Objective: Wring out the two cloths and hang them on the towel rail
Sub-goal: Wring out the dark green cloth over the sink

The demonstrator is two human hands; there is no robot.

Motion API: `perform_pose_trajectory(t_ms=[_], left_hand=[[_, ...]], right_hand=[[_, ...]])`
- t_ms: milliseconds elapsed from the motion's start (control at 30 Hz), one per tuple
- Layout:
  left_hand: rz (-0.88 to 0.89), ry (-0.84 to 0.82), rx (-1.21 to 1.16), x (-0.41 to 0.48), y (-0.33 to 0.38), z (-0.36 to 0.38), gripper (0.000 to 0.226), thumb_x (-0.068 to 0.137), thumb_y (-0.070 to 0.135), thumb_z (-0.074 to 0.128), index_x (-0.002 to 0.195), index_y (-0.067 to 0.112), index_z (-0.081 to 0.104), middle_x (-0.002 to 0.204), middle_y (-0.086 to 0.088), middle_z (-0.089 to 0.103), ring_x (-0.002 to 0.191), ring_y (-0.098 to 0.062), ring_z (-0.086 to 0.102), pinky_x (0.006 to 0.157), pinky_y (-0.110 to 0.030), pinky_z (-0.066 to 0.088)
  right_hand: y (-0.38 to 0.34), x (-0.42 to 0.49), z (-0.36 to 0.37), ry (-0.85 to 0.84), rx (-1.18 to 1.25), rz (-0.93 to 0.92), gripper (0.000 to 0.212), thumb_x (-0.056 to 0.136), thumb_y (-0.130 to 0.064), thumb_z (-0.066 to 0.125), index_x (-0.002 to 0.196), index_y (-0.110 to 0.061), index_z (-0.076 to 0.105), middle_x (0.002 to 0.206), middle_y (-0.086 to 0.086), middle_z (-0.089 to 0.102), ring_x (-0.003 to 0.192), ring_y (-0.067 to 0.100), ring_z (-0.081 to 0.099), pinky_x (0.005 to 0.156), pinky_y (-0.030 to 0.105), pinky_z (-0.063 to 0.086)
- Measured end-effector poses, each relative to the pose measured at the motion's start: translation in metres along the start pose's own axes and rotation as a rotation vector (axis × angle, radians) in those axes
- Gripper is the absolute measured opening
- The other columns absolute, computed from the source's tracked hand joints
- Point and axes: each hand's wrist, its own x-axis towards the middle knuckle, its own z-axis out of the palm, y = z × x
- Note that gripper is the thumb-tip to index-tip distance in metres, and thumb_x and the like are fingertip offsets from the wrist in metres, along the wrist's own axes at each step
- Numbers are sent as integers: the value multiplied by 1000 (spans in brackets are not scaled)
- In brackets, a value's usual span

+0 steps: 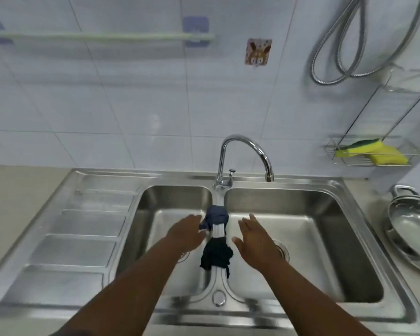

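Two crumpled cloths lie on the steel divider between the two sink basins: a blue-grey cloth [216, 215] farther back and a dark green-black cloth [216, 255] nearer me. My left hand [188, 232] hovers open over the left basin, its fingertips close to the blue-grey cloth. My right hand [254, 241] is open over the right basin, just right of the cloths. Neither hand holds anything. A pale green towel rail [102, 36] on purple brackets is fixed to the tiled wall at the upper left, with nothing hanging on it.
The double steel sink [359, 214] has a ribbed drainboard [83, 238] on its left and a curved faucet [243, 151] behind the divider. A wire rack with yellow sponges [374, 152] hangs at right. A steel pan [412, 229] sits at far right; a shower hose [349, 44] hangs above.
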Motion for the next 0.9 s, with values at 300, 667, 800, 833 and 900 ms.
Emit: perform_pose_trajectory(t_ms=[300,667,800,833,900], left_hand=[[174,-207,-70,-19,3,75,72,92,5,52,152,3,13,159,-16,18,142,-30,31,115,-37,28],[89,-74,2,-16,11,75,37,88,11,55,125,10,53,117,-13,57,104,-29,58,87,-42,50],[119,-10,34,-14,25,58,21,90,12,50,103,7,67,107,-14,57,93,-29,59,81,-42,51],[133,-8,22,-12,32,53,20,89,11,50,100,6,66,107,-14,56,91,-29,59,81,-42,50],[143,-28,1,-7,47,44,15,89,9,52,98,5,63,107,-13,55,89,-29,59,80,-42,50]], right_hand=[[-1,-18,46,-406,251,54,64,93,-23,60,150,-15,31,146,10,48,129,26,46,106,28,34],[-11,-7,56,-353,190,111,43,85,-18,64,126,-12,53,114,14,65,103,29,57,83,36,49],[-5,-7,51,-324,168,59,33,86,-20,63,119,-12,58,110,13,63,101,30,56,78,35,47],[-2,-7,48,-306,175,48,29,87,-19,61,114,-12,60,107,13,63,99,30,57,75,33,45],[6,-5,40,-260,214,32,17,88,-17,60,103,-10,62,101,14,63,94,30,59,69,31,40]])
